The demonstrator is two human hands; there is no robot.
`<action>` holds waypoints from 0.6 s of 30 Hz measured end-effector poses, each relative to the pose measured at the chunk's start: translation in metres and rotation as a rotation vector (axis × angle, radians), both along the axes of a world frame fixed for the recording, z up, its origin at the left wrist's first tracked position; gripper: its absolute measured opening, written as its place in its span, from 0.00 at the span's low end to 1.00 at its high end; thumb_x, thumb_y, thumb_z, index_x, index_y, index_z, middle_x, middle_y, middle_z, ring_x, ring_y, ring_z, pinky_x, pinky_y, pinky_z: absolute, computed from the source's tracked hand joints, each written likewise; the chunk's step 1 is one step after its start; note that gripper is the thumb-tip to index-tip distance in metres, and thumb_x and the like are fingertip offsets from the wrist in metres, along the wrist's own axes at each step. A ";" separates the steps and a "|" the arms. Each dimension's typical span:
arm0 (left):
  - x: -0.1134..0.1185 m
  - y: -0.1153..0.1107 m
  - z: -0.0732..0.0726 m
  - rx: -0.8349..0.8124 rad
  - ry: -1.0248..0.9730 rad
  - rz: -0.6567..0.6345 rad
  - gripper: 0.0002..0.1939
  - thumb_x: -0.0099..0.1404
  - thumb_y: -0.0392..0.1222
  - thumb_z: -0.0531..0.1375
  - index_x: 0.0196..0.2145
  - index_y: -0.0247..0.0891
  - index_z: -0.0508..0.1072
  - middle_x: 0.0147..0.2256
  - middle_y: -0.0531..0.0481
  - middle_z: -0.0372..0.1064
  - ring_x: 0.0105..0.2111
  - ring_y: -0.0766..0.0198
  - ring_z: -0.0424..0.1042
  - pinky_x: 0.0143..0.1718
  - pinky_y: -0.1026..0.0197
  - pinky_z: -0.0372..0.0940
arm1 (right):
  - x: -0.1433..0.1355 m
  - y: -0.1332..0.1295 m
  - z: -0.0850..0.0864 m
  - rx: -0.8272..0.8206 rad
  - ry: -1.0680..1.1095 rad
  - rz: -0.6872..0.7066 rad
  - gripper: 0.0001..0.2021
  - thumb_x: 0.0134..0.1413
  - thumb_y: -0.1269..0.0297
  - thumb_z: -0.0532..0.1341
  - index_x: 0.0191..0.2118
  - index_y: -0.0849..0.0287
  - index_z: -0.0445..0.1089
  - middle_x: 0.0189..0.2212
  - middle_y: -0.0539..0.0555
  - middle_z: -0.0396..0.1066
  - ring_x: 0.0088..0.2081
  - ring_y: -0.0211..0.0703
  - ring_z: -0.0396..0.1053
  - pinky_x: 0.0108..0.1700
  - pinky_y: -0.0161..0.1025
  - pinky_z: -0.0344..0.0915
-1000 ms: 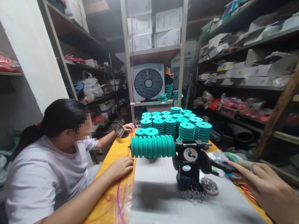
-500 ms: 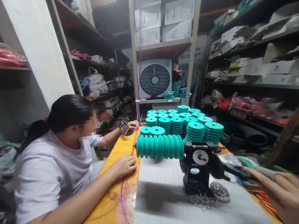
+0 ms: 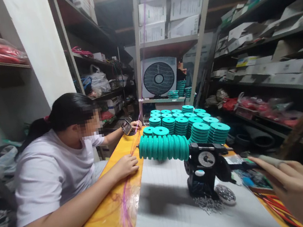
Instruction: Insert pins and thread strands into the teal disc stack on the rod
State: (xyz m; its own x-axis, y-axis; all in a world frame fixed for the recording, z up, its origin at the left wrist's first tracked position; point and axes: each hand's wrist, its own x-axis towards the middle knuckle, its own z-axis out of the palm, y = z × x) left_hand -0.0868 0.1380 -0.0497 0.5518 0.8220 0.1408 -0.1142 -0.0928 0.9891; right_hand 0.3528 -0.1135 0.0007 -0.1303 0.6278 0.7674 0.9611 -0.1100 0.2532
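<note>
My right hand (image 3: 301, 185) is at the lower right, fingers closed round the crank handle (image 3: 251, 164) of a black hand-cranked winding machine (image 3: 201, 182) with a round dial. The hand partly hides the handle's grip. From the machine's left side a row of ribbed teal spools (image 3: 162, 148) sticks out horizontally on its shaft. At its base lie a loose heap of small silvery metal pieces (image 3: 207, 204) and a round dish (image 3: 225, 194) of similar pieces. Under the machine is a grey-white board (image 3: 160, 208). My left hand is out of view.
Stacked teal discs (image 3: 200, 130) stand behind the machine. A co-worker in a white shirt (image 3: 44, 180) leans over the yellow table (image 3: 100, 223) at left, one hand (image 3: 128, 165) on its edge by purple thread. Red cables (image 3: 275, 205) lie right of the board; a fan (image 3: 159, 78) stands behind.
The crank and my right hand on it have shifted slightly up and right. My view has moved a little. The co-worker's arms look almost the same.
</note>
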 end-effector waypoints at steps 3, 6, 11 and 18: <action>-0.001 -0.002 0.002 -0.001 -0.006 0.007 0.19 0.40 0.24 0.69 0.14 0.44 0.65 0.22 0.54 0.65 0.33 0.66 0.64 0.32 0.66 0.55 | 0.000 0.012 0.018 -0.033 -0.045 0.013 0.19 0.59 0.63 0.49 0.51 0.56 0.70 0.32 0.57 0.72 0.36 0.52 0.66 0.36 0.46 0.61; -0.001 -0.005 0.004 -0.014 -0.020 0.016 0.19 0.42 0.24 0.68 0.15 0.44 0.65 0.24 0.53 0.65 0.33 0.65 0.63 0.34 0.66 0.55 | 0.004 0.026 0.030 -0.088 -0.030 -0.022 0.18 0.58 0.63 0.50 0.47 0.55 0.73 0.36 0.57 0.74 0.36 0.51 0.68 0.35 0.45 0.60; 0.000 -0.007 0.007 -0.088 -0.051 0.030 0.20 0.41 0.22 0.66 0.16 0.45 0.63 0.24 0.51 0.65 0.34 0.62 0.63 0.34 0.64 0.55 | 0.009 0.054 0.039 -0.294 0.014 -0.073 0.16 0.59 0.64 0.52 0.46 0.53 0.74 0.38 0.56 0.76 0.37 0.48 0.70 0.36 0.42 0.56; 0.003 -0.015 0.019 -0.212 -0.088 0.077 0.18 0.46 0.28 0.65 0.17 0.47 0.61 0.24 0.50 0.64 0.34 0.62 0.63 0.36 0.63 0.56 | 0.009 0.079 0.044 -0.484 0.028 -0.012 0.11 0.57 0.69 0.55 0.32 0.58 0.76 0.26 0.60 0.76 0.27 0.44 0.71 0.29 0.40 0.48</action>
State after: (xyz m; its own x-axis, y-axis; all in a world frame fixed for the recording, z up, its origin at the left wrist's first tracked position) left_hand -0.0843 0.1228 -0.0307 0.4796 0.8775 0.0054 -0.2018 0.1043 0.9739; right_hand 0.3616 -0.0346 0.0443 -0.1047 0.9148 0.3901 0.9677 0.0033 0.2522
